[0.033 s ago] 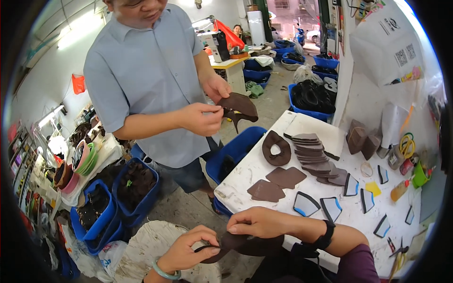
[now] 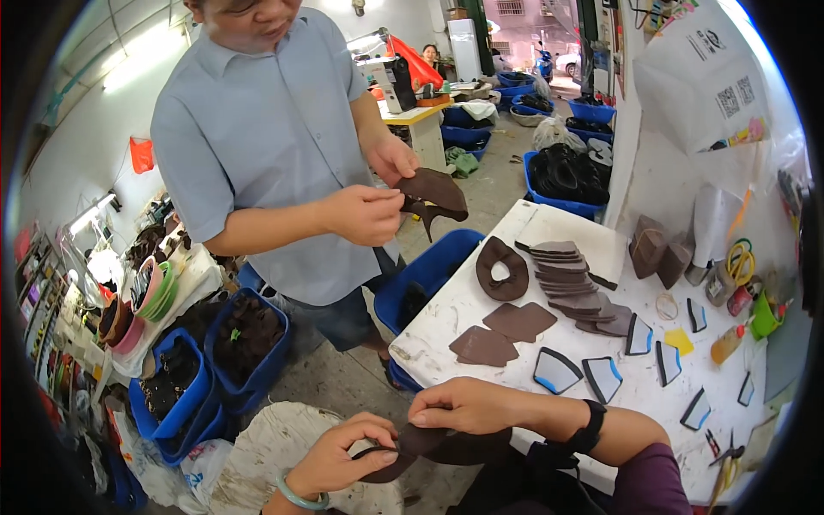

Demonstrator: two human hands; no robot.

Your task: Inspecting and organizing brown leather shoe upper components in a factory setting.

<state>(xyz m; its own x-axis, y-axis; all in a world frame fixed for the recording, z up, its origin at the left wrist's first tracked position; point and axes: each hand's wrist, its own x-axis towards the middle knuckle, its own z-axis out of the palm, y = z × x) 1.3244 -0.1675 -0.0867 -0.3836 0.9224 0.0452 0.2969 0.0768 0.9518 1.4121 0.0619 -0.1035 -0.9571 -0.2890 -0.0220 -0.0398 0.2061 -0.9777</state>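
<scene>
My left hand [image 2: 343,453] pinches the left end of a dark brown fabric piece [image 2: 468,448] between thumb and fingers. Higher up the same piece, my right hand [image 2: 463,405] grips its upper edge with bent fingers. The piece hangs below my hands, in front of the white table's near edge. Across from me stands a person in a light blue shirt, whose two hands [image 2: 378,202] hold another brown piece [image 2: 436,190]. Close beyond my right hand lie flat brown pieces [image 2: 482,345] and a pale panel with blue and black edging [image 2: 558,371].
The white table [image 2: 429,330] bears a brown ring-shaped piece [image 2: 502,269], a fanned stack of brown pieces [image 2: 562,279], several edged panels, snips [image 2: 712,444] and a bottle [image 2: 727,345]. Blue bins [image 2: 176,386] stand on the floor at left. A round cloth-covered surface [image 2: 270,455] is below my left arm.
</scene>
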